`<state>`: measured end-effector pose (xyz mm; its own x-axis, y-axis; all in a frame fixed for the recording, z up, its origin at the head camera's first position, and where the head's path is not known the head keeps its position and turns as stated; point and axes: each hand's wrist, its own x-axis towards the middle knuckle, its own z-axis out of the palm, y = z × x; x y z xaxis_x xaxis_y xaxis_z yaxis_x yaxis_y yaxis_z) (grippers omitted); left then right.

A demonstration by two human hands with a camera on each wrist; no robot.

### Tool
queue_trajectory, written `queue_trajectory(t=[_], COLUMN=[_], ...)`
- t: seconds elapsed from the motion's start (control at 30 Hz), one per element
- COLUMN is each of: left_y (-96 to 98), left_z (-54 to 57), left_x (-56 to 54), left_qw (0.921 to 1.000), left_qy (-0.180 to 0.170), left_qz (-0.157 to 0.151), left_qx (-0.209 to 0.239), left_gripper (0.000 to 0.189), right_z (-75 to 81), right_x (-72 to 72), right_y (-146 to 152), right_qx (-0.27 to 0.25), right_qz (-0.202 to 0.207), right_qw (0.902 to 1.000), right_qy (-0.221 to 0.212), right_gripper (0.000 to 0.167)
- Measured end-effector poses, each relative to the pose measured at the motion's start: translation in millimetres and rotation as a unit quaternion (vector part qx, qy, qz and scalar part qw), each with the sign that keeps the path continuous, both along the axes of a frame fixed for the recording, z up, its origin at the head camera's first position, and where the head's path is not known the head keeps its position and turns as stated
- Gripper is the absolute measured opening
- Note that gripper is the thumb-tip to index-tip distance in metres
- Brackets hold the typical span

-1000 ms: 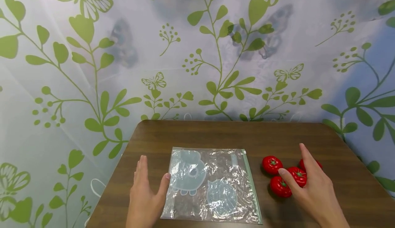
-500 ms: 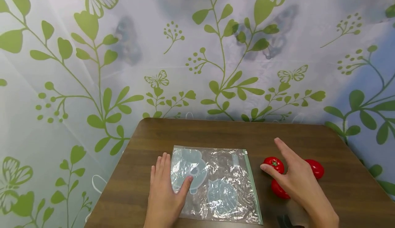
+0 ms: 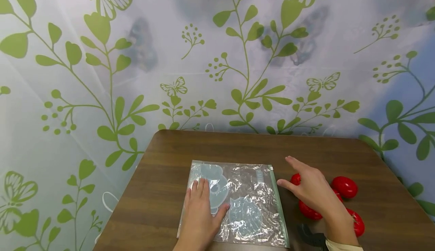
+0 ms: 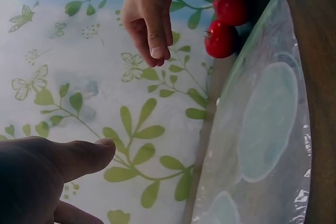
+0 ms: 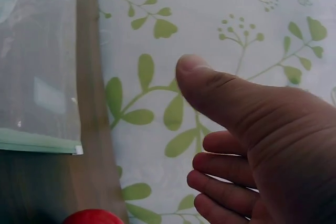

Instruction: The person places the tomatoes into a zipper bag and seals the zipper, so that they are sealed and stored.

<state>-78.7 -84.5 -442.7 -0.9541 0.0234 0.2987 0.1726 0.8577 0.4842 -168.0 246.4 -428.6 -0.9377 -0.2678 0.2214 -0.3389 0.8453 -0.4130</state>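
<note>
A clear plastic zip bag (image 3: pixel 244 187) with pale blue animal prints lies flat on the table, its green zip edge (image 3: pixel 279 209) facing right. Over the bag's left part is my left hand (image 3: pixel 200 217), fingers straight and thumb spread; contact cannot be told. My right hand (image 3: pixel 312 188) hovers between the zip edge and several glossy red tomatoes, partly hiding them. One tomato (image 3: pixel 344 187) shows behind it, another tomato (image 3: pixel 357 222) beside the wrist. In the right wrist view, nothing is in my right hand (image 5: pixel 262 129); its fingers extend loosely.
The brown wooden table (image 3: pixel 258 147) has rounded far corners. Right behind it hangs a pale curtain (image 3: pixel 190 92) with green leaves and butterflies. A black wrist strap (image 3: pixel 310 237) shows by my right forearm.
My left hand has moved right, from beside the bag to over it. My right hand has moved left from the tomatoes toward the zip edge. Bag and tomatoes stay put.
</note>
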Motion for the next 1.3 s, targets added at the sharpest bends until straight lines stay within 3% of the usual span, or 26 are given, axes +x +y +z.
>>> queue_trajectory(t=[0.2,0.5,0.93,1.3], left_y=[-0.3,-4.0,-4.6,-5.0], left_z=[-9.3,-29.4,-53.6,-71.3], left_x=[-3.6,-10.0,-13.9,-23.1], left_qw=[0.9993,0.9936,0.9865,0.9874], left_qy=[-0.03,-0.076,-0.125,-0.098], left_qz=[-0.021,-0.079,-0.099,-0.086], left_qx=[-0.008,-0.028,-0.036,-0.089], left_gripper=[0.09,0.085,0.086,0.083], right_z=[-9.3,-18.8,-25.0,-30.1], right_x=[-10.9,-29.0,-45.9,-55.8], right_y=[0,1,10,9], right_qx=[0.016,0.041,0.074,0.104], right_qz=[0.027,0.066,0.097,0.091], right_qw=[0.9994,0.9967,0.9903,0.9842], right_qy=[-0.014,-0.024,-0.066,-0.111], right_gripper=[0.083,0.07,0.066,0.059])
